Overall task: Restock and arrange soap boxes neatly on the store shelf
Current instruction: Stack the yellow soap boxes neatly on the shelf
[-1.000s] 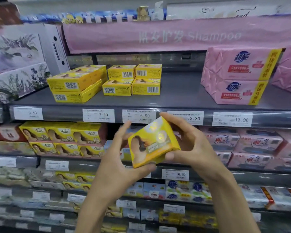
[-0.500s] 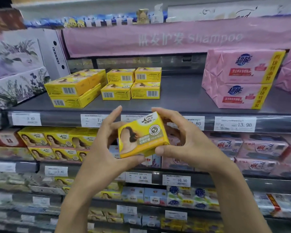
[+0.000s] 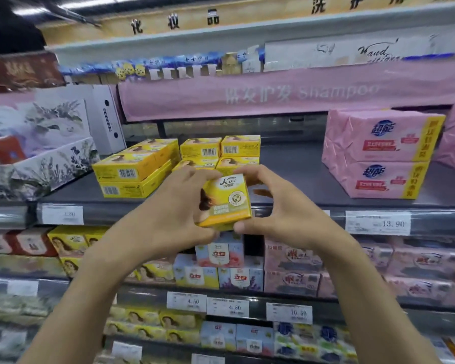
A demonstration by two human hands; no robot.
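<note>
Head view: yellow stacks (image 3: 134, 168) sit barcode-out on the shelf (image 3: 286, 177), likely the row being filled. The left hand (image 3: 168, 214) and right hand (image 3: 279, 211) pinch one soap box (image 3: 225, 203) between curled fingers, front facing the person, just before the shelf edge, apparently squaring it for placement.

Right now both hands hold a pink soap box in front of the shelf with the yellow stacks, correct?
Not quite: the soap box held between the left hand and the right hand is yellow, not pink, as the head view shows. The rest stands: it is held in front of the shelf with the yellow stacks.
</note>
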